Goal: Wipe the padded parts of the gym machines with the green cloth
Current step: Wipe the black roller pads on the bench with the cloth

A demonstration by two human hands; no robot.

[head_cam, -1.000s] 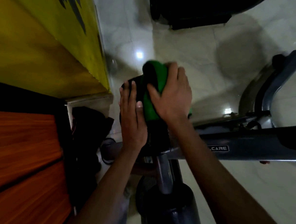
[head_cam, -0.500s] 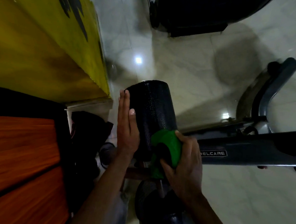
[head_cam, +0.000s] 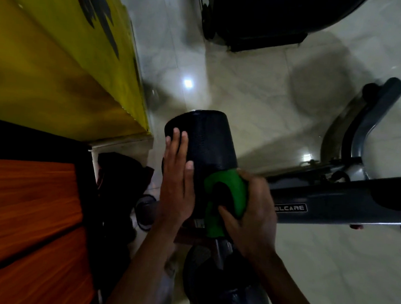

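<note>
The black padded roller [head_cam: 206,152] projects from the grey machine frame [head_cam: 333,204], its free end pointing away from the camera above the pale tiled floor [head_cam: 258,89]. The left hand [head_cam: 177,181] lies flat against the roller's left side, fingers straight and together, palm in contact with the padding. The right hand [head_cam: 250,210] grips the green cloth [head_cam: 227,194], fingers and thumb curled round it, and presses it against the near end of the roller, next to the frame joint. The frame carries a label reading "ELCARE". A second black padded part [head_cam: 232,296] sits below the hands. A yellow wall panel [head_cam: 59,59] and an orange wood-grain panel [head_cam: 24,210] occupy the left side
</note>
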